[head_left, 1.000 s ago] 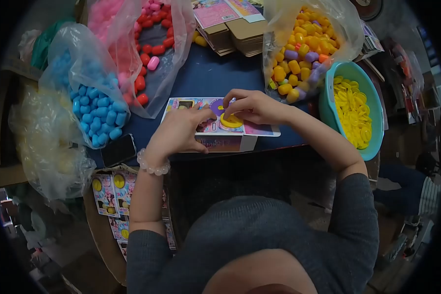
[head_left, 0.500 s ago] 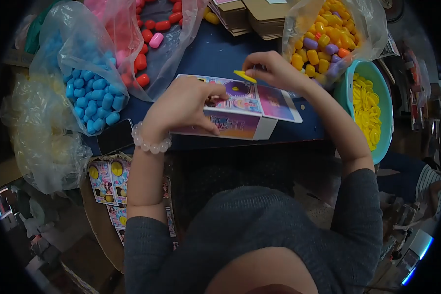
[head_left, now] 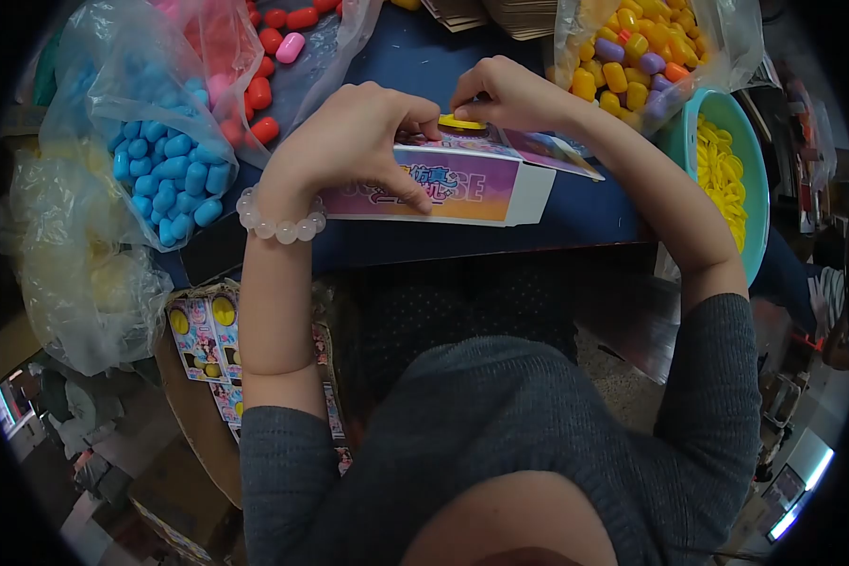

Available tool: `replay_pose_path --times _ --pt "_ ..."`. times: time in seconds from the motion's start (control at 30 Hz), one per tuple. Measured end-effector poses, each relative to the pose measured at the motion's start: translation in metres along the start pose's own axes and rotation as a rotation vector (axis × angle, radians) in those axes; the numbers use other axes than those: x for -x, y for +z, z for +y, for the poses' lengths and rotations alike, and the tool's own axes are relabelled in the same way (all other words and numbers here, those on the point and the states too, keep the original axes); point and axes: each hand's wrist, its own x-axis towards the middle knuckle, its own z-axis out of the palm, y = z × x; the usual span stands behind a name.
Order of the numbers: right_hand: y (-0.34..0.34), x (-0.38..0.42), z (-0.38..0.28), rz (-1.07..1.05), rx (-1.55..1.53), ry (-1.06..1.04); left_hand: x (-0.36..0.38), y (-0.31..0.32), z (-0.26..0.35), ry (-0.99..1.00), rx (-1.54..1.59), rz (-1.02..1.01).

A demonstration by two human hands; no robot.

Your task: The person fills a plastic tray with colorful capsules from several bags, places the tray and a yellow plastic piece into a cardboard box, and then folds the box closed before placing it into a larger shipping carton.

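A printed cardboard box point(head_left: 462, 193), purple and orange with pink and blue lettering, lies on the blue table in front of me. My left hand point(head_left: 358, 141) grips its left part, thumb on the front face and fingers over the top. On the top face sits a round yellow disc point(head_left: 462, 123), by the round printed spot. The bent fingers of my right hand point(head_left: 509, 92) pinch this disc at its upper edge; the fingertips are partly hidden. To the right, the box's end flap point(head_left: 561, 156) sticks out unfolded.
Bags of blue capsules point(head_left: 174, 179), red capsules point(head_left: 259, 92) and yellow and purple capsules point(head_left: 632, 71) surround the box. A turquoise basin point(head_left: 757, 189) of yellow discs point(head_left: 722, 174) stands right. Below left, a carton point(head_left: 184, 401) holds printed boxes point(head_left: 198, 340). Cardboard stacks point(head_left: 519, 14) lie behind.
My right hand has brought the yellow disc down and left onto the top of the box. The box now shows more of its front face, and my left hand still grips it.
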Motion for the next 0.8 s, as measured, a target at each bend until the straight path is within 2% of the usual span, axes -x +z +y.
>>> replay_pose_path --times 0.07,0.23,0.27,0.33,0.37,0.47,0.5,0.57,0.6,0.63,0.7,0.73,0.8 --pt "0.001 -0.001 -0.004 -0.005 0.021 0.0 0.002 0.002 0.001 0.013 -0.012 0.013" --pt "0.009 0.009 -0.029 0.032 0.336 0.042 0.009 0.014 0.017 -0.046 -0.086 0.026" --pt "0.016 0.015 -0.024 0.099 0.345 -0.019 0.014 0.019 0.024 -0.023 -0.125 0.075" --pt "0.022 0.03 -0.033 0.157 0.366 -0.064 0.028 0.038 0.041 -0.107 -0.184 0.073" --pt "0.027 0.038 -0.04 0.213 0.382 -0.106 0.037 0.054 0.057 -0.12 -0.329 0.113" --pt "0.045 0.068 -0.056 0.212 0.418 -0.186 0.064 0.12 0.072 -0.075 -0.399 0.338" --pt "0.052 0.076 -0.059 0.209 0.417 -0.189 0.063 0.112 0.075 -0.079 -0.398 0.34" --pt "0.066 0.088 -0.061 0.325 0.382 -0.204 0.062 0.089 0.08 -0.286 -0.043 0.351" --pt "0.067 0.089 -0.061 0.335 0.353 -0.187 0.05 0.083 0.07 -0.231 -0.079 0.493" --pt "0.068 0.089 -0.061 0.328 0.353 -0.189 0.036 0.08 0.055 -0.235 -0.075 0.496" --pt "0.071 0.089 -0.063 0.313 0.365 -0.149 0.012 0.077 0.029 -0.253 -0.013 0.23" --pt "0.073 0.089 -0.064 0.311 0.367 -0.15 0.005 0.074 0.024 -0.253 -0.011 0.233" --pt "0.078 0.093 -0.069 0.349 0.488 -0.139 -0.005 0.07 0.018 -0.25 0.022 -0.045"
